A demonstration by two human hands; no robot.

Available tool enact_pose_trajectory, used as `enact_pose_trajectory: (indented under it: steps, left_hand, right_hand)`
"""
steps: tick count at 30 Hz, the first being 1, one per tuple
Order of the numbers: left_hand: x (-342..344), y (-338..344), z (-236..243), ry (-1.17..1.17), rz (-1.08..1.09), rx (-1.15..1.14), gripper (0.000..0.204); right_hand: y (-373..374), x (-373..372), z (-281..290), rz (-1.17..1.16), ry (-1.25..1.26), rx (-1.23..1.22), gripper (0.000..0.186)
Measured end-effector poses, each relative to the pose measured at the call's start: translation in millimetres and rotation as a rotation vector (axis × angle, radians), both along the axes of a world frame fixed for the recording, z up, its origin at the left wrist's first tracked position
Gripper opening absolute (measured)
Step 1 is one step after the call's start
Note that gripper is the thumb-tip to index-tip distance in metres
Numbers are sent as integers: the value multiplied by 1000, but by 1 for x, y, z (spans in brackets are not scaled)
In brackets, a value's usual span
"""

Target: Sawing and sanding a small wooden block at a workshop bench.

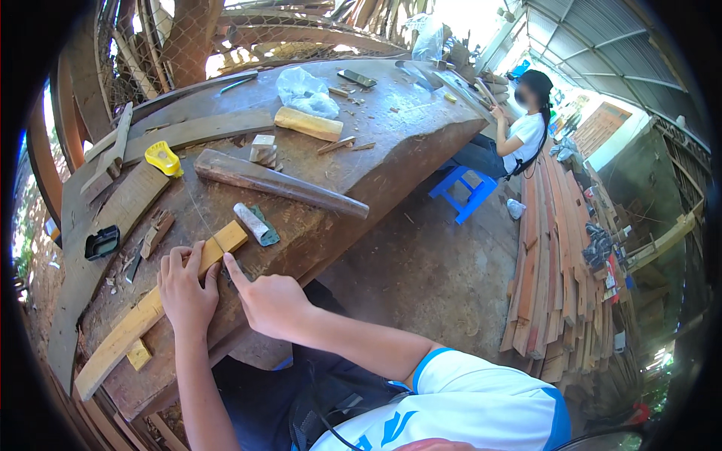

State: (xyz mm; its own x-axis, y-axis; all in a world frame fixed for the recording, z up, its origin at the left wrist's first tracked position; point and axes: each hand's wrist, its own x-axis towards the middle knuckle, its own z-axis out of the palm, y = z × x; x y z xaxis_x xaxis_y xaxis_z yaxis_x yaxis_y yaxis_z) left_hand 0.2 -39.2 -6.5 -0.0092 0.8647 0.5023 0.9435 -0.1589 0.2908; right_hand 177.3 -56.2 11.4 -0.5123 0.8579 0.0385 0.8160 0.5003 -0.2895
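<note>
A long, narrow yellowish wooden strip [135, 322] lies slantwise over the near part of a thick wooden slab table [316, 225]. My left hand [188, 293] grips it near its upper end, fingers over its far side. My right hand [274, 304] is beside that end, its index finger stretched to the strip's edge and the other fingers curled under; what they may hold is hidden. A thin line [201, 210] runs from a yellow plastic tool [164, 158], apparently a line marker, down to the strip. A small wood block [139, 354] sits against the strip's near side.
Around my hands lie a white roll on green material [256, 225], a black tray [102, 243], a dark wooden bar [282, 184], a pale wood piece [308, 124] and a plastic bag [307, 92]. A person [523, 128] sits at the far end by a blue stool [464, 192]. Stacked planks [549, 248] lie right.
</note>
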Motion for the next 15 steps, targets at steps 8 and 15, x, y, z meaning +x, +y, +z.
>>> enact_pose_trajectory:
  steps: [8,15]
  left_hand:
    - [0,-2,10,-12,17,-54,42]
    - [1,3,6,1,-5,-17,41]
  right_hand:
    - [-70,22,0,6,-35,-23,85]
    - [-64,39,5,26,-19,-33,84]
